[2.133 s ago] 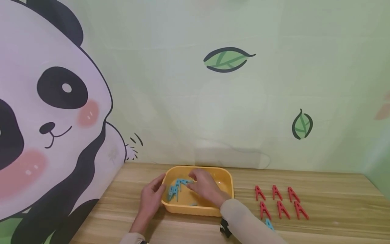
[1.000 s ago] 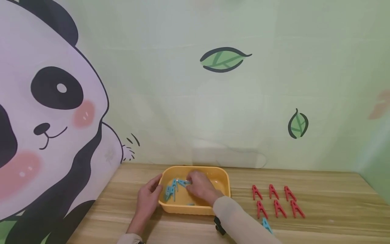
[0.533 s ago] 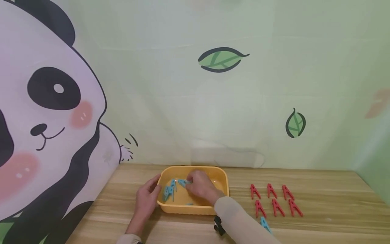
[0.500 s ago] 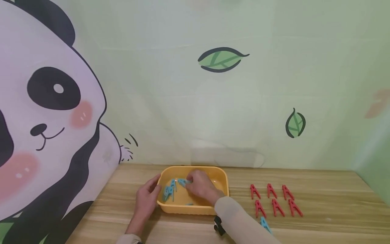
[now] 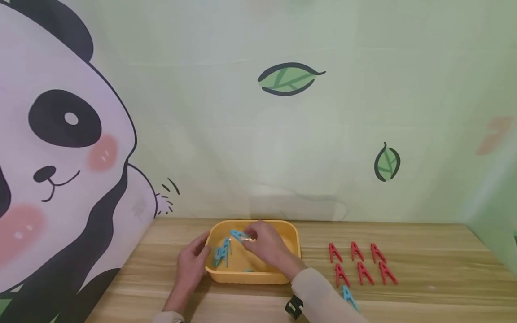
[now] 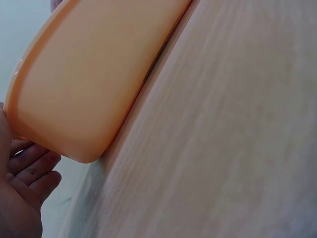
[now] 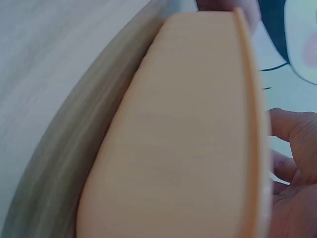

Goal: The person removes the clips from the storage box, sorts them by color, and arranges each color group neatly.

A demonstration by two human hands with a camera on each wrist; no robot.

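Observation:
A yellow plastic basin [image 5: 254,278] stands on the wooden table. At its left end, my left hand [image 5: 191,264] holds the rim; in the left wrist view the fingers [image 6: 37,166] lie against the outer wall. Over the inside of the basin, my right hand [image 5: 267,244] pinches a light blue clothespin [image 5: 237,234] between thumb and fingers. Several other blue clothespins [image 5: 222,255] lie at the basin's left inside, and part of one more [image 5: 249,270] shows by the front wall. In the right wrist view the basin wall [image 7: 173,129] hides the fingertips.
To the right of the basin, red clothespins [image 5: 363,271] lie on the table [image 5: 436,264] in two rows of three. A blue clothespin [image 5: 349,297] lies in front of them. A printed panda backdrop [image 5: 210,143] rises behind the table's back edge.
My right hand has pinched a blue clothespin and lifted it off the basin floor. My left hand stays on the rim. The whole head view has shifted slightly.

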